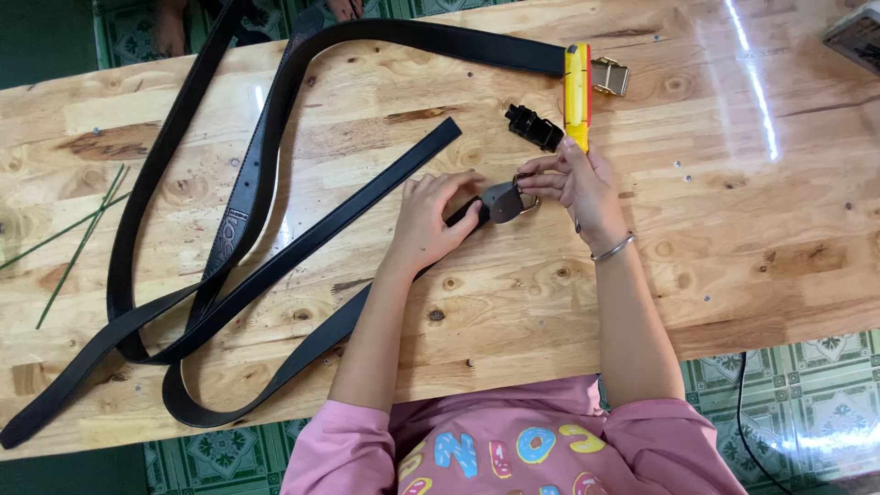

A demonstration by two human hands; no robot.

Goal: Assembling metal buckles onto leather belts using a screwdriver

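Head view: wooden table (733, 275) from above, with the buckle (507, 201) near the table's middle as the reference. Left hand (431, 220) sits just left of the buckle, fingers curled down on the black belt (302, 339), pinning its end where it meets the buckle. Right hand (573, 188) is just right of the buckle, fingertips pinched on its metal edge; a bangle (612, 248) is on that wrist. The belt runs from the buckle down-left across the table and loops back near the front edge. A second strap (367, 197) lies up-left of the buckle, roughly parallel to the belt, its free end pointing up-right. A third belt (440, 37) arcs along the far edge, well above the buckle, ending at a brass buckle (610, 75). A yellow cutter (577, 92) lies upright just above the right hand. A black clasp (533, 126) sits just above the buckle, left of the cutter. Green stems (78, 243) lie far left.
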